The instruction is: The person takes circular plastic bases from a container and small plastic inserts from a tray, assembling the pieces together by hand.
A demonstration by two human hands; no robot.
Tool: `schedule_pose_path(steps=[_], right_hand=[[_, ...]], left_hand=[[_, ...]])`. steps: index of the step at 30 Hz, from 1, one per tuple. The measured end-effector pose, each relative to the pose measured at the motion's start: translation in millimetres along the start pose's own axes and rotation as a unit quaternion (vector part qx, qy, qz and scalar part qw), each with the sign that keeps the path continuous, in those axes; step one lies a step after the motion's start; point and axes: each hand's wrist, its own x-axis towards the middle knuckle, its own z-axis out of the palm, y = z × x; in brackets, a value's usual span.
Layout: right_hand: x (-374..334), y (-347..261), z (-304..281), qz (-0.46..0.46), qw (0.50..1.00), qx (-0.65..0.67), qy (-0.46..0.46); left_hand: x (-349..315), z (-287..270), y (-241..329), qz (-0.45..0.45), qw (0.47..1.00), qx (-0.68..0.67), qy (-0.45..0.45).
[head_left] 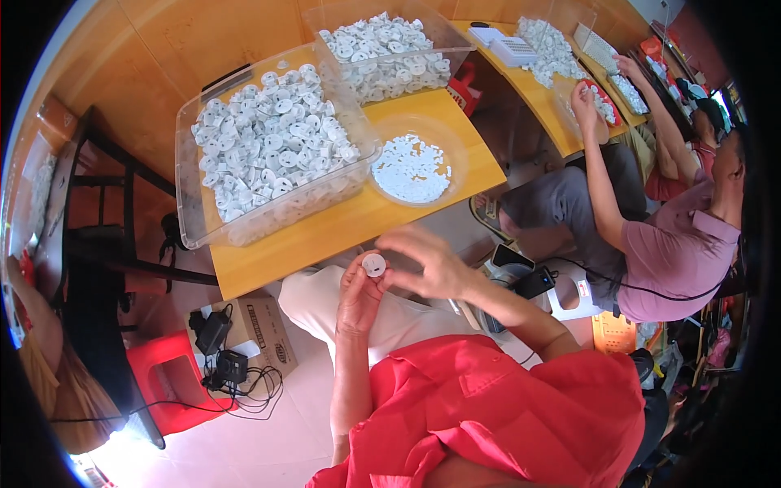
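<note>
My left hand [357,301] grips a small round white plastic piece [373,265] between thumb and fingers, just off the table's front edge. The piece's face, with small dark slots, is turned up. Beside it, on the right, my right hand [427,262] is slightly blurred, its thumb and fingers spread apart; nothing shows in them. On the table ahead, a shallow clear bowl [458,167] holds many tiny pale-blue pieces. To its left, a large clear bin [189,187] is heaped with round white plastic parts.
A second clear bin [455,57] of white parts stands behind on the yellow table [268,272]. A person in a pink shirt [675,260] works at another table on the right. A red stool [150,354], a cardboard box [277,329] and tangled black cables [260,390] lie below left.
</note>
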Motion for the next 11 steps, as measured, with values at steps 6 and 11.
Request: schedule_pose_path(steps=[6, 11], right_hand=[[48, 76, -34, 0.138, 0.982, -0.132, 0.001], [77, 113, -11, 0.198, 0.928, -0.23, -0.218]], left_hand=[[0, 1, -1, -0.01, 1.0, -0.008, -0.019], [0, -6, -2, 0.006, 1.0, 0.006, -0.023]])
